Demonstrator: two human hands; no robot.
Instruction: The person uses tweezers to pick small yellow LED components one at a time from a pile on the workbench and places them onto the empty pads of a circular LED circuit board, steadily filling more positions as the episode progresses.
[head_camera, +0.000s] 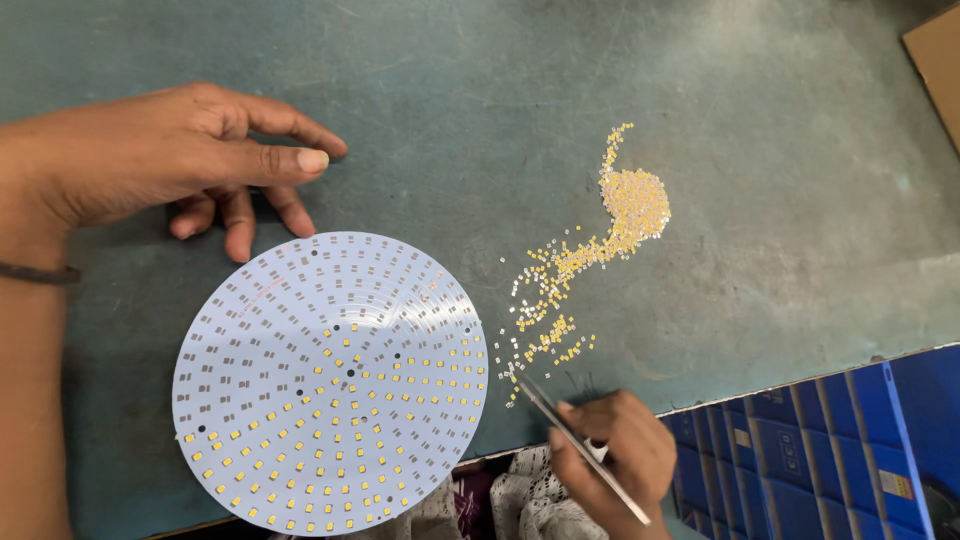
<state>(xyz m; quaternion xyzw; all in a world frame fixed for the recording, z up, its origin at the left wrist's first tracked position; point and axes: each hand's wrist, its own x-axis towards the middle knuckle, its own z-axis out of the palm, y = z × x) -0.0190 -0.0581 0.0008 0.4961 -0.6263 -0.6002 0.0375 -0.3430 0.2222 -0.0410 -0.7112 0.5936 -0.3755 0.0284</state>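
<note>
Green table (600, 70); tiny chips (600, 235) blur together.

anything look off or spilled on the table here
The tiny yellow chips lie loose on the bare green table, a heap trailing off in a scattered streak toward the tweezers in the right hand. The round board is only partly filled, mostly its lower right part. Nothing looks damaged.

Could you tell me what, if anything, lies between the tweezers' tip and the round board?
Nothing visible does. The tweezers in the right hand point at the loose chips, and only bare tabletop separates their tip from the round board.
</note>
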